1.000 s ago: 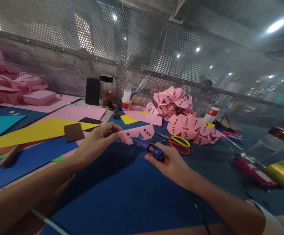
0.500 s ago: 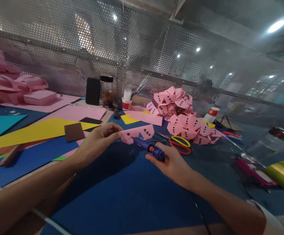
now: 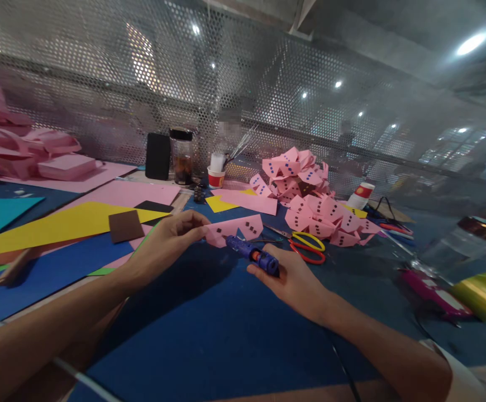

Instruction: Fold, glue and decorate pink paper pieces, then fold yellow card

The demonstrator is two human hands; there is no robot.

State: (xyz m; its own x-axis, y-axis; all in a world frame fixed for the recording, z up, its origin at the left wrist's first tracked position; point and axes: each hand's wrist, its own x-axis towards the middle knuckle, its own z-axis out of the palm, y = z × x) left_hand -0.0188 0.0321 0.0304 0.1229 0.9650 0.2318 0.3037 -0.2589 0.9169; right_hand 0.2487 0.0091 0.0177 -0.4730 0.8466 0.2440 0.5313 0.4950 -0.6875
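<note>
My left hand [image 3: 171,240] pinches the left end of a pink paper cutout [image 3: 222,229] that has small dark squares along it and a notch in its lower edge. Wrapped round a blue hot glue gun [image 3: 253,255] is my right hand [image 3: 297,282]. The gun's nozzle points left, close under the cutout near its notch; whether it touches the paper I cannot tell. Scissors [image 3: 310,247] with red and yellow handles lie just beyond my right hand. Behind them is a heap of similar pink cutouts [image 3: 297,173] with dark and blue squares.
Coloured paper sheets [image 3: 67,220] and a brown square [image 3: 125,226] cover the left side. At the back stand a black box [image 3: 158,156], a lidded jar [image 3: 182,157] and a paper cup [image 3: 216,176]. A magenta glue gun [image 3: 433,293] and yellow roll [image 3: 482,296] lie right.
Almost nothing differs. Both hands keep their holds on the cutout and the glue gun, and the view has shifted very slightly.
</note>
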